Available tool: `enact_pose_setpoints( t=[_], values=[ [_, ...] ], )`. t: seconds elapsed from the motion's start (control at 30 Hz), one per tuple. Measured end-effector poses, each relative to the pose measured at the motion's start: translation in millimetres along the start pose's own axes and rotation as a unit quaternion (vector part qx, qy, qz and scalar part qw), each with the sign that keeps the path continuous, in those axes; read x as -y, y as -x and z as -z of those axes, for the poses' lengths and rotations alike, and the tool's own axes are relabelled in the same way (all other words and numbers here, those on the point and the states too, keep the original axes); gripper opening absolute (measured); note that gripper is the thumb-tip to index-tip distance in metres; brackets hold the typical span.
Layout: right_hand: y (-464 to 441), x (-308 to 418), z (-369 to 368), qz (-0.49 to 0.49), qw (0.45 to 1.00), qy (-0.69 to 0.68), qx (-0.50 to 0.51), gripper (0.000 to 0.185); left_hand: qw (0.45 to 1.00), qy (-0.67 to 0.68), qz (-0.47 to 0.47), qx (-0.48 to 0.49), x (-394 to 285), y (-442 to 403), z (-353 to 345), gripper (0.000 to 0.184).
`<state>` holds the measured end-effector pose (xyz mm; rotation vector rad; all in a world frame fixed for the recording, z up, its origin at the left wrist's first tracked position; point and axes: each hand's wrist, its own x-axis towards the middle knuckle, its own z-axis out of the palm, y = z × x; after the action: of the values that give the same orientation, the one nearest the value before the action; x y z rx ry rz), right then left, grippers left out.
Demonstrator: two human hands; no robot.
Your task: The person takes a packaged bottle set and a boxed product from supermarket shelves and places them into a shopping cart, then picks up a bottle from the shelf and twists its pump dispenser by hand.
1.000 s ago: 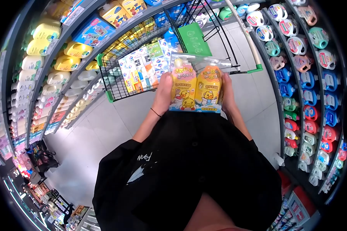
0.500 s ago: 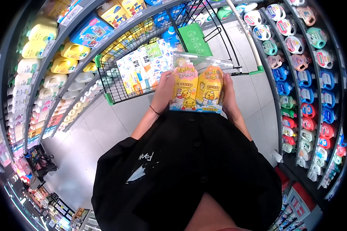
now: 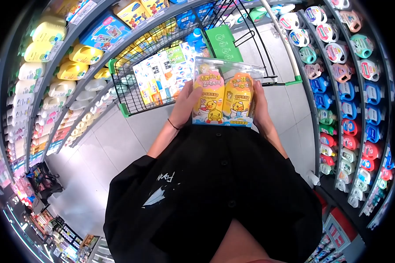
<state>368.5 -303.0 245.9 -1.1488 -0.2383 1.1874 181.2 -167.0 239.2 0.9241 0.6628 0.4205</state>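
A clear plastic gift pack of two yellow bottles with duck pictures (image 3: 224,98) is held upright in front of my chest. My left hand (image 3: 185,105) grips its left side, the thumb lying over the front edge. On the opposite side my right hand (image 3: 260,105) is closed against the pack's edge, its fingers partly hidden behind. Just beyond the pack stands a black wire shopping cart (image 3: 126,90) with green corners. Inside the cart lie white printed packages (image 3: 156,74) and a blue bottle (image 3: 195,38). A green panel (image 3: 224,44) is fixed at the cart's near end.
Shelves of yellow and white bottles (image 3: 72,70) curve along the left. On the right, shelves hold detergent bottles (image 3: 349,90) in several colours. Grey floor tiles (image 3: 105,136) run between them. A dark bundle (image 3: 44,182) sits on the floor at lower left.
The pack has shifted very slightly up and left, with both hands still on it. My left thumb has come further over its front. The cart looks unmoved.
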Motion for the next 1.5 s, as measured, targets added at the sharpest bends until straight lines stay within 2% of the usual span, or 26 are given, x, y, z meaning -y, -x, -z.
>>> enact_pose_setpoints(
  t=[0.47, 0.6, 1.2, 1.3, 1.4, 1.5],
  values=[
    [0.3, -4.4, -1.6, 0.008, 1.0, 0.019, -0.002, 0.054, 0.998, 0.057, 0.018, 0.022, 8.8, 3.5, 6.3, 0.048],
    [-1.0, -8.7, -1.4, 0.017, 0.998, 0.058, -0.01, 0.058, 0.998, 0.056, 0.022, 0.029, 8.5, 5.2, 8.4, 0.048],
    [2.6, -9.5, -6.3, 0.051, 0.995, 0.083, -0.014, 0.055, 0.996, 0.083, -0.002, 0.023, 24.4, 0.6, 20.8, 0.051],
    [0.9, -10.6, -4.1, 0.058, 0.994, 0.089, 0.0, 0.054, 0.997, 0.067, 0.043, -0.001, 21.3, -0.7, 19.1, 0.053],
    [1.6, -6.6, -7.8, 0.074, 0.989, 0.13, 0.009, 0.052, 0.988, 0.124, 0.095, 0.002, 18.3, -0.4, 18.0, 0.059],
    [13.9, 11.8, -30.1, 0.104, 0.97, 0.219, 0.005, 0.059, 0.993, 0.121, 0.01, 0.016, 24.4, 3.0, 22.2, 0.07]
  ],
)
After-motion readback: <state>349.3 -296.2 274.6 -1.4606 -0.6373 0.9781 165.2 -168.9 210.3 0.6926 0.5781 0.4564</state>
